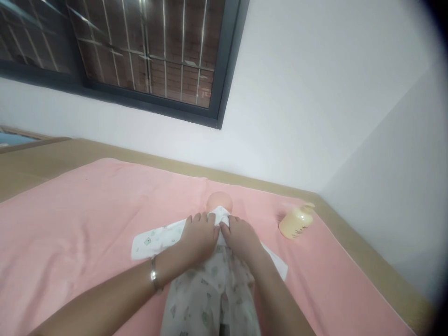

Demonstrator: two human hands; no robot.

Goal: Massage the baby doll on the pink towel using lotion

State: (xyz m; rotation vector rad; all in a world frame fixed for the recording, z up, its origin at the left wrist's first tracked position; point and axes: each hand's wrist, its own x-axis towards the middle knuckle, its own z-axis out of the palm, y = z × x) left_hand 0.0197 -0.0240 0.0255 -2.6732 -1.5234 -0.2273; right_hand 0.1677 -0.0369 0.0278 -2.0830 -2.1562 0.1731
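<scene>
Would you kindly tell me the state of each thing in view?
Printed clothing: laid out, sleeves spread to both sides.
Doll: lying, mostly hidden.
Left hand: on the clothing near its neckline; grip unclear.
Right hand: same.
Pink cloth: spread out, wrinkled.
Pump bottle: apparently upright.
Bracelet: worn.
Window: apparently shut.

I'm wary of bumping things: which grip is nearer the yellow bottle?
The right grip. It is on the white garment, left of the yellow bottle; the left grip, also there, is farther left.

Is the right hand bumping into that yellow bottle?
Apart. The head view shows pink cloth between the right hand and the yellow bottle.
</scene>
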